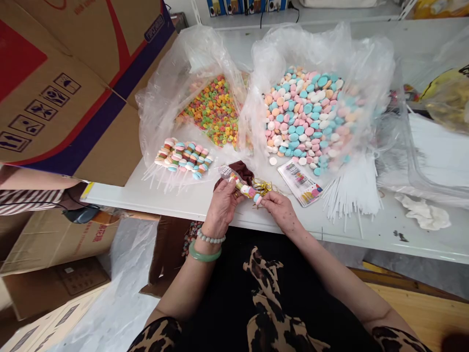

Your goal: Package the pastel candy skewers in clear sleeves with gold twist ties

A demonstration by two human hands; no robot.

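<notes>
Between my two hands, over the front of the white table, is a candy skewer (246,189) in a clear printed bag, with pastel pieces in a row. My left hand (224,201) is closed round its left part. With fingers pinched, my right hand (279,208) grips the end at the right. Just behind lie a dark brown cloth (242,171) and gold twist ties (264,186). A stack of flat printed bags (299,183) lies right of my right hand. Finished candy skewers (185,159) on white sticks are grouped to the left.
Open plastic bags hold small colourful rings (216,110) and pastel candies (304,112) behind my hands. White sticks (353,195) are fanned out at the right, beside a crumpled tissue (425,212). A large cardboard box (84,98) stands at the left.
</notes>
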